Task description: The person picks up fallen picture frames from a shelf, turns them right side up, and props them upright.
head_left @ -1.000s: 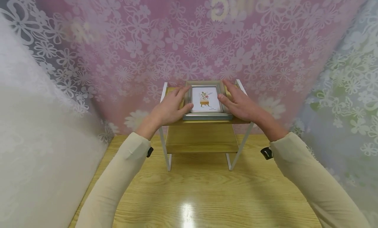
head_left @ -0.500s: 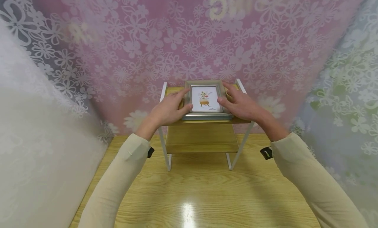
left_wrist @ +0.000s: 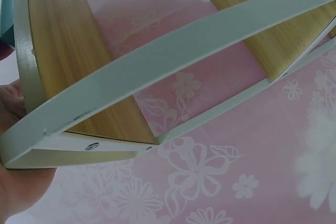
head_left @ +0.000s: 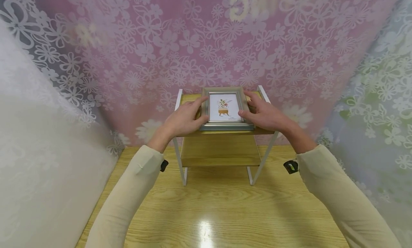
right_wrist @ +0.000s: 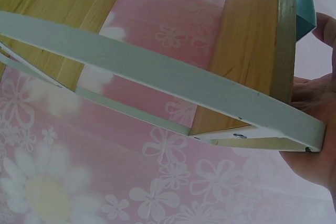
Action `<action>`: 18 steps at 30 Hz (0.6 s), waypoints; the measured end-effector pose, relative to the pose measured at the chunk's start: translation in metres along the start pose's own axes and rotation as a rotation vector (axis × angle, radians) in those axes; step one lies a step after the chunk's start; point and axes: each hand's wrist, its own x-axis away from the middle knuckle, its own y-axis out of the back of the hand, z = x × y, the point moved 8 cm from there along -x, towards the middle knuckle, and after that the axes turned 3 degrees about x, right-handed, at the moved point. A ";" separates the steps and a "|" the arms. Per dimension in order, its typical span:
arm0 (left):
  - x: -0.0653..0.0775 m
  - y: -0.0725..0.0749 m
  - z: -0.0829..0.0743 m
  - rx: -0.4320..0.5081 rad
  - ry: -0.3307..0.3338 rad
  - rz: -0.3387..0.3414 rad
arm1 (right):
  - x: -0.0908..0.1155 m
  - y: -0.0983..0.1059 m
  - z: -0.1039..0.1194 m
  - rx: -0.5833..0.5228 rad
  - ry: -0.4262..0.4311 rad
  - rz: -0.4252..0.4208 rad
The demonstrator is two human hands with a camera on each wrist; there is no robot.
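A silvery picture frame point(head_left: 224, 108) with a plant-pot print lies face up on the top board of a small side table point(head_left: 264, 132) in the head view. My left hand point(head_left: 184, 116) holds its left edge, index fingertip and thumb on the rim. At the opposite edge, my right hand point(head_left: 264, 114) holds the frame, its thumb over the front of the rim and its fingers along the side. In the wrist views only parts of the left hand point(left_wrist: 23, 198) and right hand point(right_wrist: 315, 166) show, behind the table's white metal legs. The frame's teal side point(right_wrist: 303, 6) appears there too.
Below the top board is a lower wooden shelf point(head_left: 220, 151). A pink flowered curtain point(head_left: 222, 44) hangs close behind the table. More pale curtain hangs at the left point(head_left: 48, 151) and right point(head_left: 379, 133). The floor point(head_left: 225, 208) is wood-patterned.
The fingers of my right hand have bent slightly at the frame's right edge. The frame and left hand stay almost in the same place.
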 end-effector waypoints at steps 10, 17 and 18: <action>0.002 0.004 -0.005 0.080 -0.063 -0.020 | 0.001 0.002 0.002 -0.097 0.030 -0.010; 0.003 0.007 -0.005 0.140 -0.073 -0.057 | 0.000 0.004 0.005 -0.147 0.112 -0.055; 0.004 0.007 -0.005 0.142 -0.069 -0.063 | 0.000 0.004 0.005 -0.137 0.108 -0.060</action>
